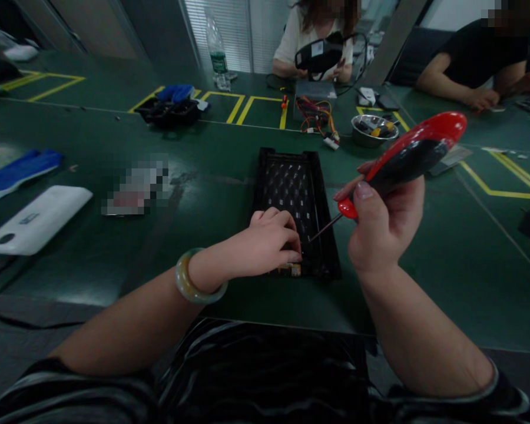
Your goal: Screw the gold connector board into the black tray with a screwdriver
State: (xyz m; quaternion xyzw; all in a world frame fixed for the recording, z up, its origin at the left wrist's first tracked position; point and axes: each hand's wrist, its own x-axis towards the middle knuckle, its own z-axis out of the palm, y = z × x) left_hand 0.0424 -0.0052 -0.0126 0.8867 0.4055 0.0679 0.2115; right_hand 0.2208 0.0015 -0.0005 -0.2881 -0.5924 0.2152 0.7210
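My right hand (382, 227) is wrapped round the red and black handle of a screwdriver (408, 156), whose thin shaft slants down toward the near end of a black perforated case (295, 188) lying on the green table (181, 235). My left hand (269, 241), with a pale bangle on its wrist, rests curled on the near end of the case, fingertips pressed down beside the screwdriver tip. A small yellowish part shows at the case's near edge, under my left hand. What the fingertips pinch, if anything, is hidden.
A white device (35, 221) and blue cloth (20, 171) lie at the left. Further back are a black tray (170, 112), a water bottle (216, 53), coloured wires (318, 118) and a metal bowl (373, 129). Two other people sit across the table.
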